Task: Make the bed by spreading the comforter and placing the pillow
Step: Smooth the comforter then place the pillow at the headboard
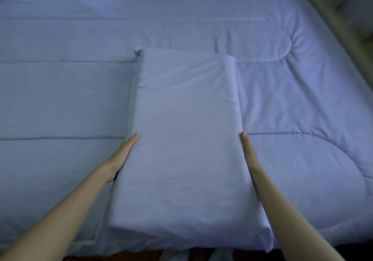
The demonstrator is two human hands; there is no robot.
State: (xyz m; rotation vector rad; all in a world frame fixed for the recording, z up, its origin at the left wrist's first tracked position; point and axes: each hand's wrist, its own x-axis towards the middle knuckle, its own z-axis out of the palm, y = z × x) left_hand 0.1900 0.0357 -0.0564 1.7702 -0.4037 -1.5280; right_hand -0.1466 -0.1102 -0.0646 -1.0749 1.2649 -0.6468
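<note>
So the pillow (187, 139) is a long rectangular one in a smooth, pale blue cotton-looking case. It has soft creases near the far end and a little fabric flap sticking up at the far left corner. It lies lengthwise on the comforter (60, 99), with its near end right at the bed's edge. The comforter is the same pale blue, puffy and quilted. Straight stitch lines run across its left side and rounded loops of stitching curve on the right, and it's spread pretty flat over the bed.

Both arms are bare and reach straight forward. The left hand (123, 155) lies flat against the pillow's left side, and the right hand (249, 153), seen edge-on, lies flat against the right side. The fingers that show are straight, pressing the pillow between them rather than curling round it. Some of the left fingers are hidden under the pillow's edge.
</note>
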